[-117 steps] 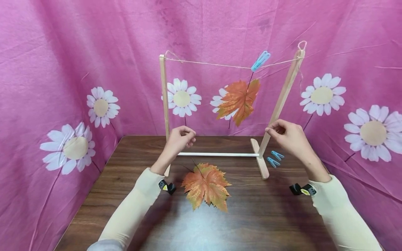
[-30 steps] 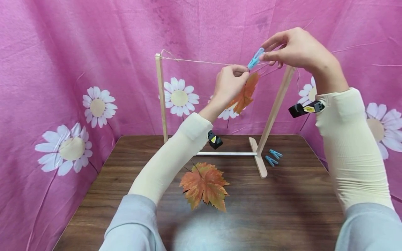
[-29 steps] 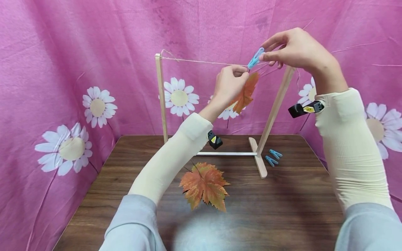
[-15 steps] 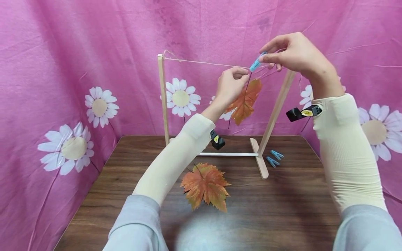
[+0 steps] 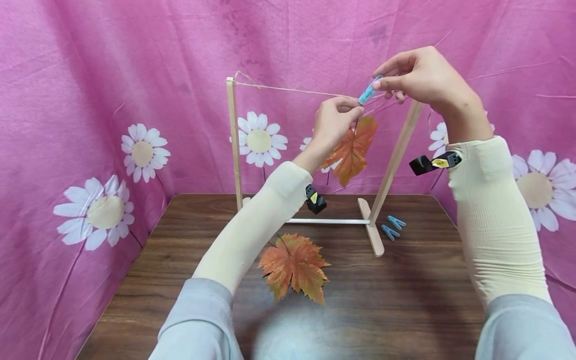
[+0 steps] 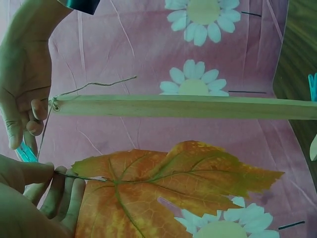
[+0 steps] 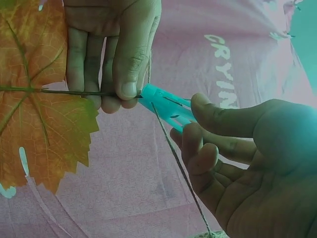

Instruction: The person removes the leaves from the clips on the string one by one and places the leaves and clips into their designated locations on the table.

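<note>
Up at the string (image 5: 297, 90), my right hand (image 5: 427, 75) pinches the handle end of a blue clothespin (image 5: 370, 91) between thumb and fingers. My left hand (image 5: 335, 117) pinches the dark stem of an orange artificial maple leaf (image 5: 355, 152) just below the clip. In the right wrist view, the clothespin (image 7: 168, 106) lies across the string, its nose at the stem tip beside the left thumb. Whether its jaws are squeezed apart is unclear. The leaf (image 6: 148, 183) hangs beneath the left hand in the left wrist view.
The string runs between a left wooden post (image 5: 233, 140) and a leaning right post (image 5: 396, 160), joined low by a white rod (image 5: 328, 221). Another maple leaf (image 5: 294, 267) lies on the brown table (image 5: 360, 310). Two blue clothespins (image 5: 390, 232) lie beside the right foot.
From low beside the posts, both hands have risen to the string; the right took the clothespin, the left the leaf's stem. In the last half second the leaf sank slightly and the left hand shifted right.
</note>
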The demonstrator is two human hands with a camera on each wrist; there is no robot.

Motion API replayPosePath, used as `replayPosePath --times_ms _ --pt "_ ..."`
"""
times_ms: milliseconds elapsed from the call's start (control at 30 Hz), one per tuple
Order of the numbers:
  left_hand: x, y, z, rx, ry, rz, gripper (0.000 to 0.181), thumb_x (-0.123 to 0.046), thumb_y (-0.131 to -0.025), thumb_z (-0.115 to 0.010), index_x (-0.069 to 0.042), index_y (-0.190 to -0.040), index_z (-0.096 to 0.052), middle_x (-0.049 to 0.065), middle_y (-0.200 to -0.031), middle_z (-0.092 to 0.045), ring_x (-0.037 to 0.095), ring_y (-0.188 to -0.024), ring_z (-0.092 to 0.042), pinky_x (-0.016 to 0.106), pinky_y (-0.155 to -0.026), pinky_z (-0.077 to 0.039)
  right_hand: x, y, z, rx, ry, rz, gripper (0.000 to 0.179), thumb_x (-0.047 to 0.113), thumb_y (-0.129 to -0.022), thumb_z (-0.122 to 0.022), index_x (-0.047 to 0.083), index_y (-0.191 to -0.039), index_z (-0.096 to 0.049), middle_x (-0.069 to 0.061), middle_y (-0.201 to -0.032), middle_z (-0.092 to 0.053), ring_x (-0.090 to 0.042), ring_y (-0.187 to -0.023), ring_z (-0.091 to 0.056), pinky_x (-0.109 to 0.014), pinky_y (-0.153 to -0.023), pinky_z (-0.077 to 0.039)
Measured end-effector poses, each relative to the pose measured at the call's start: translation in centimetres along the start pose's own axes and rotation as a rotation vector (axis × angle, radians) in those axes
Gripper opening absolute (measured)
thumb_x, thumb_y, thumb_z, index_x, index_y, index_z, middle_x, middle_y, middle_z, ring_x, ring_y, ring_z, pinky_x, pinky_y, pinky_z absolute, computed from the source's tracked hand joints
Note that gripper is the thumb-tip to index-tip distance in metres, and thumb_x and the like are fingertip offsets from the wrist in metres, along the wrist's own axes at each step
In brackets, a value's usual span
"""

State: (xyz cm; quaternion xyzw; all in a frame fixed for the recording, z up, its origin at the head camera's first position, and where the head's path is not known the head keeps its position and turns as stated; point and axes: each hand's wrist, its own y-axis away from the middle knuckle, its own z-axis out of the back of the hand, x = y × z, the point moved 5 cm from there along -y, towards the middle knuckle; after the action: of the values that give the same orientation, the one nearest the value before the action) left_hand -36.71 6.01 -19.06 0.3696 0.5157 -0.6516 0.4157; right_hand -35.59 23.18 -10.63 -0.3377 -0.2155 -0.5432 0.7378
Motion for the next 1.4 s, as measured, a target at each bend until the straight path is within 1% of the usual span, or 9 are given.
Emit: replayPosePath --times_ms 200,333,500,633,867,1000,1133,1267,1400 --pt "0.0 0.0 0.0 -0.005 -0.011 -0.003 0.017 -0.01 -0.1 -0.073 -0.002 -0.115 -0.078 0.009 -0.102 -0.08 0.01 -0.074 -0.067 0.012 -0.062 -0.053 0.0 0.0 0.2 -0.007 -0.009 -0.013 0.011 0.025 -0.097 -0.081 0.024 -0.108 -0.08 0.015 -0.073 -0.074 -0.006 -0.06 -0.059 -0.023 -0.059 -0.046" --pt "-0.1 0.0 0.0 -0.006 -0.022 0.001 0.017 -0.01 -0.101 -0.073 -0.003 -0.115 -0.078 0.009 -0.101 -0.08 0.009 -0.073 -0.066 0.012 -0.062 -0.054 -0.1 0.0 0.2 -0.009 -0.035 -0.016 0.009 0.02 -0.097 -0.08 0.026 -0.104 -0.081 0.015 -0.072 -0.074 -0.006 -0.059 -0.059 -0.021 -0.056 -0.047" --pt "-0.1 0.0 0.0 -0.01 -0.026 -0.006 0.015 -0.01 -0.1 -0.073 -0.003 -0.114 -0.078 0.009 -0.103 -0.081 0.008 -0.072 -0.067 0.012 -0.063 -0.055 0.0 0.1 0.3 -0.02 -0.071 -0.018 0.013 0.016 -0.096 -0.081 0.028 -0.097 -0.081 0.015 -0.072 -0.075 -0.004 -0.06 -0.06 -0.017 -0.053 -0.047" --pt "-0.1 0.1 0.0 -0.018 -0.032 -0.012 0.017 -0.011 -0.1 -0.074 -0.005 -0.115 -0.079 0.008 -0.104 -0.081 0.008 -0.073 -0.068 0.012 -0.064 -0.054 0.1 0.0 0.4 -0.052 -0.104 -0.007 0.016 0.012 -0.095 -0.082 0.028 -0.093 -0.082 0.014 -0.07 -0.075 -0.004 -0.06 -0.06 -0.016 -0.052 -0.046" --pt "-0.2 0.2 0.3 -0.033 -0.002 -0.019 0.018 -0.011 -0.1 -0.074 -0.003 -0.116 -0.08 0.009 -0.103 -0.082 0.011 -0.077 -0.071 0.013 -0.064 -0.055 0.5 -0.2 0.7 -0.129 -0.205 0.03 0.024 0.003 -0.092 -0.082 0.025 -0.084 -0.081 0.012 -0.066 -0.075 -0.003 -0.05 -0.056 -0.014 -0.046 -0.044" --pt "-0.2 0.1 0.6 -0.052 -0.018 -0.018 0.016 -0.012 -0.1 -0.074 -0.006 -0.113 -0.081 0.008 -0.104 -0.083 0.009 -0.078 -0.073 0.013 -0.066 -0.057 0.7 -0.2 0.7 -0.154 -0.244 0.048 0.027 -0.001 -0.091 -0.082 0.024 -0.081 -0.081 0.011 -0.064 -0.075 -0.003 -0.047 -0.057 -0.014 -0.044 -0.044" --pt "-0.2 0.1 0.8 -0.058 -0.026 -0.018 0.015 -0.011 -0.099 -0.074 -0.009 -0.113 -0.081 0.006 -0.103 -0.082 0.012 -0.079 -0.075 0.014 -0.065 -0.056 1.0 -0.1 0.8 -0.171 -0.291 0.064 0.026 -0.003 -0.09 -0.082 0.021 -0.082 -0.082 0.01 -0.064 -0.075 -0.003 -0.047 -0.06 -0.014 -0.044 -0.045" --pt "-0.3 0.1 1.0 -0.056 0.011 -0.034 0.017 -0.008 -0.099 -0.073 -0.008 -0.115 -0.08 0.009 -0.105 -0.082 0.016 -0.081 -0.077 0.014 -0.068 -0.059 1.3 0.0 0.9 -0.186 -0.325 0.072 0.024 -0.005 -0.089 -0.082 0.018 -0.082 -0.082 0.009 -0.065 -0.076 -0.003 -0.047 -0.06 -0.014 -0.043 -0.045" --pt "-0.3 0.2 1.3 -0.045 0.077 -0.043 0.016 -0.007 -0.1 -0.071 -0.004 -0.114 -0.08 0.014 -0.108 -0.081 0.018 -0.086 -0.077 0.017 -0.073 -0.064 1.5 0.2 1.0 -0.198 -0.348 0.079 0.023 -0.005 -0.088 -0.083 0.017 -0.082 -0.083 0.008 -0.065 -0.076 -0.003 -0.046 -0.058 -0.014 -0.042 -0.043"
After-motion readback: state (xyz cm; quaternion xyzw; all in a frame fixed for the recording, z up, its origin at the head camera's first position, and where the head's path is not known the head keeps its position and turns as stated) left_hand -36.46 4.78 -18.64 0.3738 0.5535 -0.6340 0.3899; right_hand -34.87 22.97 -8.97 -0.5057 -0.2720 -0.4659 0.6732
